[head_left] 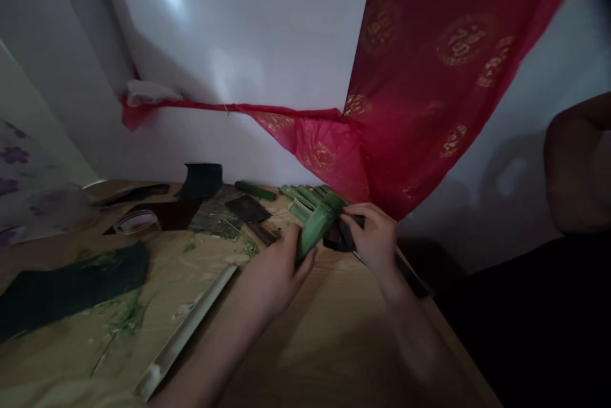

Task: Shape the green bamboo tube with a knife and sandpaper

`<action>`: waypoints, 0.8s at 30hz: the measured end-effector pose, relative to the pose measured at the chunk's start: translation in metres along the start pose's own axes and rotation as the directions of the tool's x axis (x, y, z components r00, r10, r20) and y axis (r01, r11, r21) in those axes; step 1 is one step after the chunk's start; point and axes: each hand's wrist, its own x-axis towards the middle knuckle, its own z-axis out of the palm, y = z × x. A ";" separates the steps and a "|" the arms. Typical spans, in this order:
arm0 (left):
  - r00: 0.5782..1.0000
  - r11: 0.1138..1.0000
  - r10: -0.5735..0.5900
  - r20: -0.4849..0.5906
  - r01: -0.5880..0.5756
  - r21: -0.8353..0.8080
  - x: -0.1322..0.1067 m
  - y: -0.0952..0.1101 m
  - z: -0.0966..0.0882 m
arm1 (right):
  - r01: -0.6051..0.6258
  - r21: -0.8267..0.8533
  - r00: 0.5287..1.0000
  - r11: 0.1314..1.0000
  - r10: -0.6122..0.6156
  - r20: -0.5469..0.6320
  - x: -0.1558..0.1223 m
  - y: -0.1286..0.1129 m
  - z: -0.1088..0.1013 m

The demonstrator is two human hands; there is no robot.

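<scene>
A length of green bamboo (315, 230) slants upward over the table, with my left hand (274, 268) wrapped round its lower end. At its upper right end is my right hand (375, 233), fingers pinched together on a dark sheet (340, 237) that looks like sandpaper. The sheet lies partly behind those fingers, so its contact with the bamboo is unclear. Just behind the held piece, several short green bamboo pieces (300, 193) lie in a row. Left of my left hand are a brownish bamboo strip (258, 235) and a small dark square sheet (248, 208).
On the wooden table (305, 338) lie a half-split bamboo strip (186, 331), a dark green sheet (76, 284), a clear round container (137, 223), a green bamboo tube (255, 190) and green shavings (128, 312). Red cloth (410, 90) hangs behind. Someone's arm (573, 160) shows at right.
</scene>
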 end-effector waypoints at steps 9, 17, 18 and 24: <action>0.999 0.995 -0.002 -0.035 -0.002 -0.099 -0.001 -0.006 0.000 | 0.158 0.094 0.970 0.983 -0.172 0.174 -0.001 -0.042 -0.008; 1.000 0.996 0.021 0.002 -0.021 0.092 -0.001 -0.002 0.009 | -0.037 0.050 0.996 0.998 0.033 0.080 -0.012 -0.036 0.003; 1.000 0.995 0.020 -0.003 -0.019 0.102 -0.001 -0.002 0.010 | -0.080 0.049 0.994 0.996 0.076 0.073 -0.012 -0.036 0.003; 1.000 0.986 0.017 -0.006 -0.016 0.165 0.000 -0.001 0.015 | 0.005 -0.064 0.986 0.998 0.005 0.168 -0.014 -0.043 0.001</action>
